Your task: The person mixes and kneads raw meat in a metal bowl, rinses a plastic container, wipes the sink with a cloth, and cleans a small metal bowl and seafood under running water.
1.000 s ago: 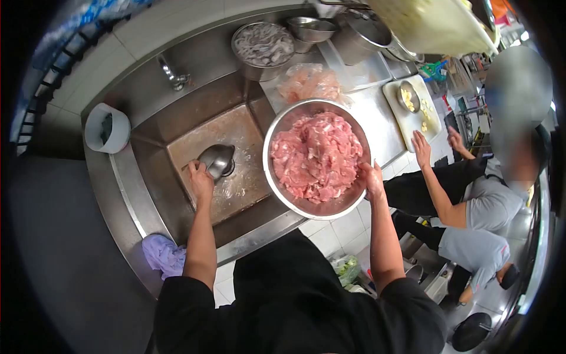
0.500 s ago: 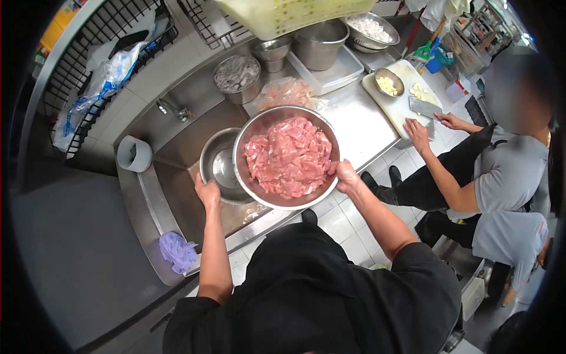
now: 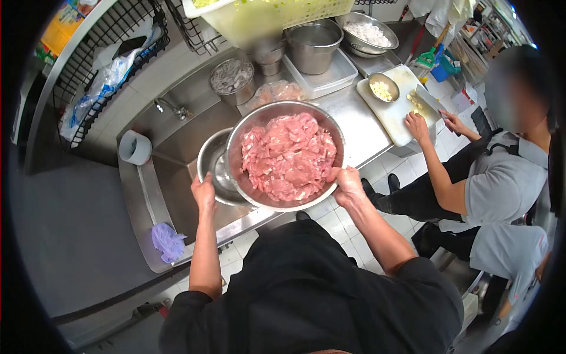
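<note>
Meat bowl (image 3: 243, 183), round and metal, is held off the bench in front of the person's body, its near rim overlapping the sink's front edge in view. It contains a large heap of raw pink meat (image 3: 289, 156), rising in the middle and leaving a band of inner wall visible.

Right hand (image 3: 349, 187): grip closed on the right rim of the meat bowl, thumb laid over the edge, fingers largely hidden beneath. The right forearm slants forward and inward from a bent elbow.

Left hand (image 3: 203, 192): grip closed on the near left rim of a second bowl (image 3: 219, 177), also metal. The left forearm points almost straight forward, wrist roughly in line with it. The second bowl is over the sink (image 3: 177, 180), partly covered in view by the meat bowl; whether the two bowls touch cannot be told.

Around the sink: faucet (image 3: 172, 110) at the back, white container (image 3: 135, 148) at the left corner, crumpled purple cloth (image 3: 168, 242) on the near left rim. Beyond the meat bowl, a plastic bag (image 3: 277, 94) of pinkish contents lies beside a clear plastic tray (image 3: 330, 87).

Farther right, on the metal bench (image 3: 356, 127), a white cutting board (image 3: 389, 123) carries a small bowl (image 3: 386, 78) of yellowish pieces. A co-worker in a grey shirt holds a knife (image 3: 432, 100) over the board.
</note>
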A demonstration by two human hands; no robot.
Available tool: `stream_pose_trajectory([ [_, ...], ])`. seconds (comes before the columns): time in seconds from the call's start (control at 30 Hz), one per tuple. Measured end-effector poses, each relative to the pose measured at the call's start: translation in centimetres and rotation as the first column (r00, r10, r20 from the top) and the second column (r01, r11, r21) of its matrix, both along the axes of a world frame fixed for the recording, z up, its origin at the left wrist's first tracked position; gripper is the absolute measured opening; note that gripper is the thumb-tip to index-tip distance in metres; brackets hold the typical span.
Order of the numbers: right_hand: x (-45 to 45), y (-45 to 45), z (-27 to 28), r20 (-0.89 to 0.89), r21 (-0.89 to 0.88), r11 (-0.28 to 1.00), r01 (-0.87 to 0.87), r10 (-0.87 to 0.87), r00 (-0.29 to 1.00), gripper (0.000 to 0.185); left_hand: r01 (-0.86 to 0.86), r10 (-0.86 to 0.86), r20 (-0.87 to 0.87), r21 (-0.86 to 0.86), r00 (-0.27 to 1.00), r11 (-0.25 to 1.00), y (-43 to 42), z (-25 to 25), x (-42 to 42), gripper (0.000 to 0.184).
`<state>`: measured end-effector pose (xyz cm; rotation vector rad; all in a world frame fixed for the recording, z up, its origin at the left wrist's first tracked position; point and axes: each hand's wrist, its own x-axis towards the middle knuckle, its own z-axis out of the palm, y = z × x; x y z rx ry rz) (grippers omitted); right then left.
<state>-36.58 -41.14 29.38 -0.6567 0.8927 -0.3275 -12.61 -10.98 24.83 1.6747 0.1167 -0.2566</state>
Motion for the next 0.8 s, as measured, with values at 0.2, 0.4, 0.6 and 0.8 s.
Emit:
stream_pose_trajectory([
  [0.2,-1.6,-2.6,3.2,0.006,-0.118,0.993,0.022,-0.022,1.000,0.035,0.177,-0.248,-0.202,-0.313,0.948,0.933,-7.8,-5.7,-4.0,0.030],
  [0.4,-2.4,-5.0,-1.1,-0.126,-0.152,0.988,-0.033,0.014,0.992,0.030,0.056,-0.302,-0.374,-0.545,0.877,0.837,-11.0,-4.6,-4.8,0.057],
  [0.6,-1.6,-7.0,-1.4,-0.285,-0.339,0.909,-0.241,0.145,0.947,0.023,0.276,-0.372,-0.158,-0.427,0.915,0.861,-11.3,-3.4,-4.5,0.032],
  [0.8,-1.1,-7.4,-6.4,-0.288,-0.494,0.831,-0.255,0.121,0.950,0.021,0.241,-0.235,0.062,-0.366,0.970,0.899,-12.4,-0.6,-5.6,0.036],
])
